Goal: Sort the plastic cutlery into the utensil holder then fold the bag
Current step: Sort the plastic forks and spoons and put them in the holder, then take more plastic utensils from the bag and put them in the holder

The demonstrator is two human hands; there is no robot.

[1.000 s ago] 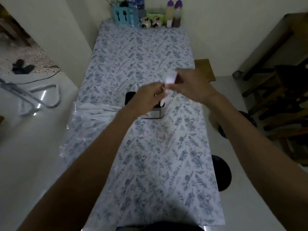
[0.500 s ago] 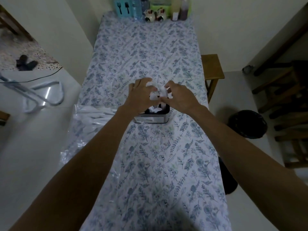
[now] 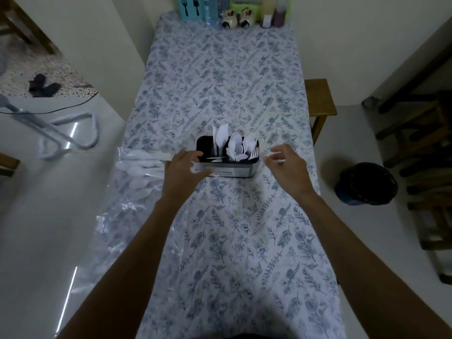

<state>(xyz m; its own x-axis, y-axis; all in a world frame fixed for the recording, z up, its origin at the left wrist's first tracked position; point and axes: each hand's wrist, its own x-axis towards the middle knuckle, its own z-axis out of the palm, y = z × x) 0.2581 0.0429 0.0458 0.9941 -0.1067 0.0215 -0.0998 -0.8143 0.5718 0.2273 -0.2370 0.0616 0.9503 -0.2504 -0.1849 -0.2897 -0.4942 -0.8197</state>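
Holder (image 3: 227,165) — dark, bristling with white cutlery (image 3: 236,146); both grips slack, empty — left (image 3: 182,171), right (image 3: 288,167).

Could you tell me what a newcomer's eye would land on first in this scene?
Probably the black utensil holder at the middle of the floral tablecloth, white plastic cutlery standing up in it. The left hand and right hand flank it, fingers loose. Left of the holder lies a clear bag with white spoons inside.
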